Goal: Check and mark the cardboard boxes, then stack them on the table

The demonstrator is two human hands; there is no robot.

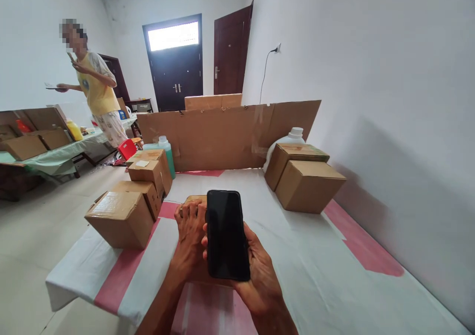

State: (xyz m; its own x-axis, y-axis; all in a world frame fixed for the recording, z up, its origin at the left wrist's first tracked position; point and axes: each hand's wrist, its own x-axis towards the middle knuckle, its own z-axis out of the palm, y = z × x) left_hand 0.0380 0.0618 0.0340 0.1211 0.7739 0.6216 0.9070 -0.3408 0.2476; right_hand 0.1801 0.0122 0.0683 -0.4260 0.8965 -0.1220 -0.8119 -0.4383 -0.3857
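Note:
A black smartphone [228, 236] with a dark screen is upright in my right hand [258, 261]. My right fingers wrap around its left edge, and the thumb side lies along its right edge. Just left of the phone, my left hand [191, 226] rests back up on a brown cardboard piece [208, 274]. Its fingers are curled, with the fingertips hidden from me, so whatever may be in them does not show. Most of the cardboard piece is covered by the phone and both hands.
Small cardboard boxes stand left [120, 218] and right [309, 186] on the cloth-covered table [315, 261]. Behind them are a green-liquid bottle [169, 157], a white jug [296, 134] and a cardboard panel [218, 137]. Another person [98, 85] stands by a table [55, 162] at the left.

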